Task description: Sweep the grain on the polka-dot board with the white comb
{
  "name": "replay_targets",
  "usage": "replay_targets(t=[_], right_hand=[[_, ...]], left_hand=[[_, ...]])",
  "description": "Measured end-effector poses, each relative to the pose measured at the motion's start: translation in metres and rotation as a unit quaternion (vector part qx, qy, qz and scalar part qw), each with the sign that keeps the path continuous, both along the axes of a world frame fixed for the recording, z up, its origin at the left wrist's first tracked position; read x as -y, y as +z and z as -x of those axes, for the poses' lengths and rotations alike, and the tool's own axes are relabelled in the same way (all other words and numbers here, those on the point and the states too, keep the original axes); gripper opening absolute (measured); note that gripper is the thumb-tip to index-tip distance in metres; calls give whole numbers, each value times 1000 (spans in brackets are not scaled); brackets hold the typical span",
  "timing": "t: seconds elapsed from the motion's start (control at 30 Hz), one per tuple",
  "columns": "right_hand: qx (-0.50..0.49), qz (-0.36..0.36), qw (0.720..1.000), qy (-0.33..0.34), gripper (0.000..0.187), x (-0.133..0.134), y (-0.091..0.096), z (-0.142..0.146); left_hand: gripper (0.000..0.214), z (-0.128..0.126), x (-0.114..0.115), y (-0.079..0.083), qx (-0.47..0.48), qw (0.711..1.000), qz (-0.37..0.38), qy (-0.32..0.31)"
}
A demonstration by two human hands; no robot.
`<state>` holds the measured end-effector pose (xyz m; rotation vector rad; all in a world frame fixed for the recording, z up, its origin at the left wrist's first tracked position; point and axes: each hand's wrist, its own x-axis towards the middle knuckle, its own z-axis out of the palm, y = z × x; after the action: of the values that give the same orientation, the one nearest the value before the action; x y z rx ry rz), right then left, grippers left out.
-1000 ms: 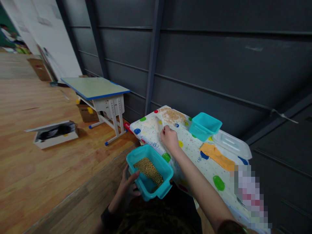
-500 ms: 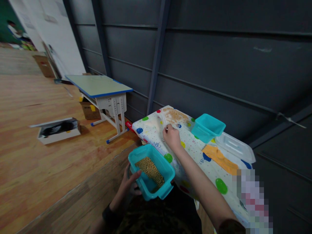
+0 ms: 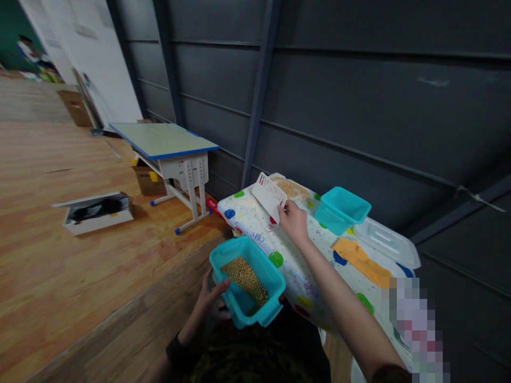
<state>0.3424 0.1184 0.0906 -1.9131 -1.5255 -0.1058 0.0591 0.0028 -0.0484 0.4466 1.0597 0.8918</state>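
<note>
My left hand point(image 3: 213, 298) grips the near-left side of a teal plastic container point(image 3: 266, 266), thumb over its rim, beside the table's front edge. Pale yellow soybeans point(image 3: 245, 279) lie heaped inside. Between the fingers of my right hand point(image 3: 293, 218) is the end of a flat white slotted plastic piece point(image 3: 268, 198), tilted on edge over the table. Just behind it, more soybeans point(image 3: 291, 187) are spread with a pale powder-like scatter on the patterned tablecloth point(image 3: 255, 223). To the right stands a second teal container point(image 3: 344, 208).
A clear lid point(image 3: 385, 242) and an orange cloth point(image 3: 361, 260) lie on the table's right part. Behind rises a dark panelled wall point(image 3: 359, 96). A desk point(image 3: 163, 139) and an open white box point(image 3: 98, 213) are at left. Far left sits a person point(image 3: 32, 53).
My right hand has shifted slightly right, and the white slotted piece has turned so its broad face shows. The left hand and its container stay nearly in place.
</note>
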Motion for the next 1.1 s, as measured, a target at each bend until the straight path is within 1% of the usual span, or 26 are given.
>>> replay_targets(t=[0.1,0.2,0.23,0.33,0.47,0.57,0.67,0.73,0.83,0.9,0.97,1.1], right_hand=[[-25,-16,1000,-8,12,17,3,-21],[-44,-27,999,-13,16,33,1,-43],[-66,-38,997,-17,19,37,0,-51],[-172,-57,983,-14,29,43,-3,-76],[-277,-24,960,27,45,44,-7,-109],[-330,2,943,50,54,40,-9,-127],[-344,26,936,69,57,29,-11,-137],[-334,42,938,80,53,17,-12,-140],[-302,54,948,79,43,-8,-9,-140],[-281,47,956,74,38,-26,-6,-136],[-260,30,962,77,33,-42,-4,-131],[-218,13,974,67,24,-65,-2,-114]], left_hand=[[138,-2,2,3,-4,1000,-7,-3],[138,-3,3,3,-10,1000,-10,-19],[137,-3,3,3,-10,1000,-13,-21],[132,-1,4,2,-7,999,-28,-22],[125,0,4,1,-3,998,-45,-33],[129,0,3,-2,-10,999,-33,-35],[138,0,2,-5,-2,998,-29,-46],[143,0,3,-4,6,998,-36,-55],[151,3,6,0,3,998,-39,-46],[150,5,8,3,14,998,-42,-46],[143,6,8,5,35,996,-54,-61],[151,6,4,0,-10,999,-34,-37]])
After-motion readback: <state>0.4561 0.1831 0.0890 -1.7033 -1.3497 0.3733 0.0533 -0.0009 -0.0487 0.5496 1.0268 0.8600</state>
